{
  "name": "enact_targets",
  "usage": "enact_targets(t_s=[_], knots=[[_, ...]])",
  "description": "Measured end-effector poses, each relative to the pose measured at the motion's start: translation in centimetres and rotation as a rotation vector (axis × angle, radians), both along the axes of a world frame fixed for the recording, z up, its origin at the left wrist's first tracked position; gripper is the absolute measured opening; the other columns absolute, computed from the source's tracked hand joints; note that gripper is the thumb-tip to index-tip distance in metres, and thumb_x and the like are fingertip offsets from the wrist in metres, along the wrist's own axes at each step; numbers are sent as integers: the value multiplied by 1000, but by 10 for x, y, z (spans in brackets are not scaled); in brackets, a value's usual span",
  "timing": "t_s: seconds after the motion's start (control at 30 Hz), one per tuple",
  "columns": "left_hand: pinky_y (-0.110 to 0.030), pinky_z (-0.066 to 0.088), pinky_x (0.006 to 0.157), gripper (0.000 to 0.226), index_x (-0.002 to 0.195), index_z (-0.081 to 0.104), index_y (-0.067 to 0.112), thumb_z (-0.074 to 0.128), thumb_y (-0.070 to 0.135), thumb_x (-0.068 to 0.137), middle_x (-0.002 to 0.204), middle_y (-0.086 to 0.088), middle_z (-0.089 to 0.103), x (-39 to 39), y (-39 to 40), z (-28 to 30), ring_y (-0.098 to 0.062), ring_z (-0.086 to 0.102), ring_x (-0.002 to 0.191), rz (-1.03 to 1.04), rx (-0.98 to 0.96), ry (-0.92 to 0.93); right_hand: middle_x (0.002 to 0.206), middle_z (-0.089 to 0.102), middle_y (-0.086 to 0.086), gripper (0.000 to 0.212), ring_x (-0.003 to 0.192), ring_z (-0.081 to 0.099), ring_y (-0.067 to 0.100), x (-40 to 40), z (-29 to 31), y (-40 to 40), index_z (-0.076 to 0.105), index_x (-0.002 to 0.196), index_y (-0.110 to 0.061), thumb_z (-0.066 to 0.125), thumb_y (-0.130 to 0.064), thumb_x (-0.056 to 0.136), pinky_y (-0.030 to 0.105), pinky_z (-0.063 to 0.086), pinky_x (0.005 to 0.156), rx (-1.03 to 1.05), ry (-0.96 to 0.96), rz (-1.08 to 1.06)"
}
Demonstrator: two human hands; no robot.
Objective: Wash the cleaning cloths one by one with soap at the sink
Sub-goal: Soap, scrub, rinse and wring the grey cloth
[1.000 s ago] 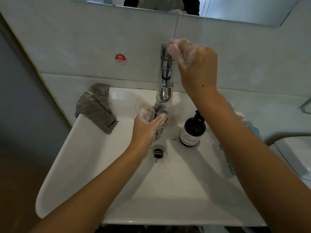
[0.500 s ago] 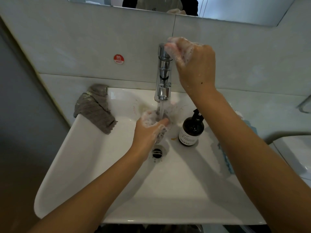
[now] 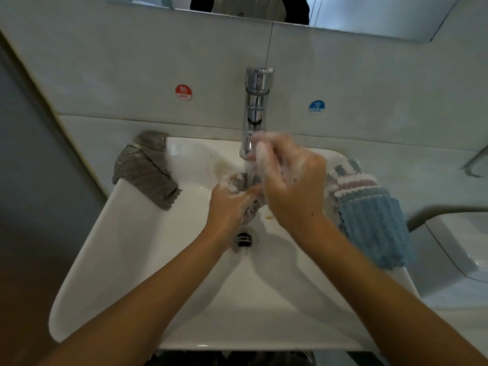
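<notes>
Left hand, soapy, fingers curled round a wadded grey soapy cloth, holding it under the running water stream just above the round metal drain. Right hand, foam-covered, fingers bent in and closing on the same cloth from the right; exact grip blurred, looks like a pinch at the cloth's upper part. Both hands touch each other at the cloth, right below the spout of the tall chrome tap.

White ceramic basin has open bowl floor to the left, front and right of the hands; front rim well apart from them. Grey ribbed cloth hangs over the back-left rim corner, half in the bowl, half on the ledge. Stack of blue, white and pink ribbed cloths lies across the right rim, just beside the right wrist, overhanging the outer edge. Red HOT sticker and blue COLD sticker on the tiled wall either side of the tap. White toilet cistern at far right, apart from the basin.
</notes>
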State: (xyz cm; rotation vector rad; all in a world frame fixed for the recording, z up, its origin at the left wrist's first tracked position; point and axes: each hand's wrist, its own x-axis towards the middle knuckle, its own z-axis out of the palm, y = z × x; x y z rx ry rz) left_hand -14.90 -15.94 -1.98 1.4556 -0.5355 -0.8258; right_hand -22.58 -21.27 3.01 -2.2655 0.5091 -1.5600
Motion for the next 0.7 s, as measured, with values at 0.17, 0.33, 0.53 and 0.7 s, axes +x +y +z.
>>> enact_targets(t_s=[0.17, 0.33, 0.53, 0.7], knots=[[-17, 36, 36, 20, 89, 61, -1, 57, 18, 96, 63, -11, 56, 6, 1, 1, -9, 47, 42, 107, 7, -11, 85, 72, 0, 28, 76, 66, 13, 3, -35, 20, 74, 95, -13, 48, -26, 92, 37, 56, 66, 169, 206, -52], [-18, 38, 36, 18, 87, 60, 3, 52, 15, 97, 64, -6, 59, 17, -3, 0, -6, 54, 41, 212, -23, 17, 112, 66, 0, 26, 94, 61, 0, 26, -45, 18, 63, 118, -19, 48, -28, 100, 15, 50, 80, 826, 289, 223], [-9, 39, 50, 23, 75, 57, 8, 51, 10, 98, 60, 6, 53, 5, -15, -4, 9, 55, 53, 207, 10, -392, 94, 70, 1, 18, 86, 68, 7, 44, -57, 14, 64, 109, -15, 54, -27, 100, 15, 52, 77, 1151, -88, 122], [-10, 44, 52, 37, 67, 45, 23, 45, 10, 102, 51, 10, 54, 4, -20, -15, 3, 58, 65, 138, 83, -161, 98, 69, -7, 43, 100, 65, 14, 37, -70, 8, 65, 102, -26, 53, -64, 85, 41, 51, 95, 1218, -15, 128]])
